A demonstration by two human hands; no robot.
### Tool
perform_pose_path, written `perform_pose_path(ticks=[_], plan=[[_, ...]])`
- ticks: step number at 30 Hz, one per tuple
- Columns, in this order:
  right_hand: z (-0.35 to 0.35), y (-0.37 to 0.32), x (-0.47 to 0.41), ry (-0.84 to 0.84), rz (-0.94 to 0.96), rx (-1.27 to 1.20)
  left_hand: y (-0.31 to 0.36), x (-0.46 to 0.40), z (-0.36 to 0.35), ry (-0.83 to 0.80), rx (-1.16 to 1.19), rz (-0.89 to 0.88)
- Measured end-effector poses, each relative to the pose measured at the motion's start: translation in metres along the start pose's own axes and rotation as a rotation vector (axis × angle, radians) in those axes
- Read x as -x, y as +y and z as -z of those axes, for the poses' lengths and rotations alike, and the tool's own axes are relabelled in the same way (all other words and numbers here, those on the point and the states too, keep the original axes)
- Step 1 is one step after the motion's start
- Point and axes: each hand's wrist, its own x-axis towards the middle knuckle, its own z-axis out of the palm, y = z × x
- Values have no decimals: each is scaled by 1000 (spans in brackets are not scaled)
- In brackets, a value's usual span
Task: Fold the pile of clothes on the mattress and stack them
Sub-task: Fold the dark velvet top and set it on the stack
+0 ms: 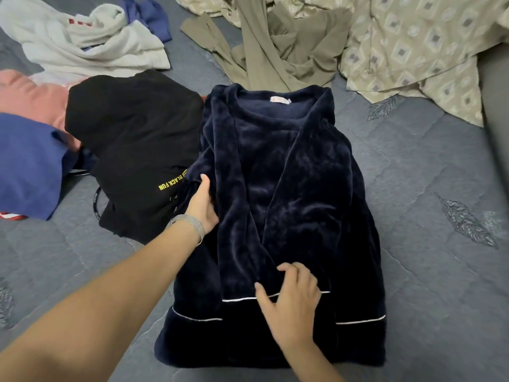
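Observation:
A dark navy plush robe (278, 188) with white piping lies spread on the grey quilted mattress (429, 216), collar at the far end, both sleeves laid inward over the body. My left hand (202, 205), with a silver mesh band at the wrist, grips the robe's left edge, fingers tucked into the fabric. My right hand (289, 304) rests on the cuff of a folded-in sleeve near the front, fingers loosely curled on the plush. A black garment (132, 150) with yellow lettering sits just left of the robe.
Left of the black garment lie a blue piece (27, 164) and a pink one (33, 97). A white and grey heap (91, 40) lies at the far left, olive clothing (275, 48) at the far middle, a patterned beige cloth (418, 48) at the far right.

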Motion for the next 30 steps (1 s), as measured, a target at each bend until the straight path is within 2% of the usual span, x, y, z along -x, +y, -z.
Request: perform_pose_path(ticks=[1, 2, 4, 5, 8, 10, 12, 15, 18, 19, 20, 24, 27, 29, 30], plan=[[1, -14, 3, -7, 50, -1, 0, 1, -1, -7, 47, 13], [-1, -27, 6, -99, 58, -11, 0, 3, -1, -11, 65, 12], [-15, -48, 6, -390, -13, 86, 0, 10, -4, -39, 49, -4], [-25, -54, 6, -472, -15, 182, 0, 13, -6, -66, 11, -27], [-39, -63, 1, -478, 52, 435, 3, 18, -5, -73, -131, -105], [-37, -63, -7, -476, 45, 445, 5, 19, 0, -30, -172, -138], [-24, -61, -12, -463, -26, 200, 8, 15, 9, 24, -194, -175], [8, -45, -13, -399, -231, -503, 20, 6, 23, 114, -198, -285], [31, -13, -12, -582, -627, -1260, 36, -4, 35, 224, -182, -377], [31, -1, -9, -646, -725, -1414, 42, -5, 38, 262, -194, -386], [28, 9, -6, -677, -782, -1442, 46, -6, 40, 272, -207, -396], [4, 32, 6, -691, -859, -1155, 39, -9, 41, 286, -404, -406], [0, 36, 7, -655, -729, -770, 23, -13, 43, 504, -688, -489], [6, 35, 3, -564, -709, -672, 8, -9, 41, 727, -744, -505], [13, 35, 0, -510, -709, -680, -1, -4, 38, 833, -787, -569]])
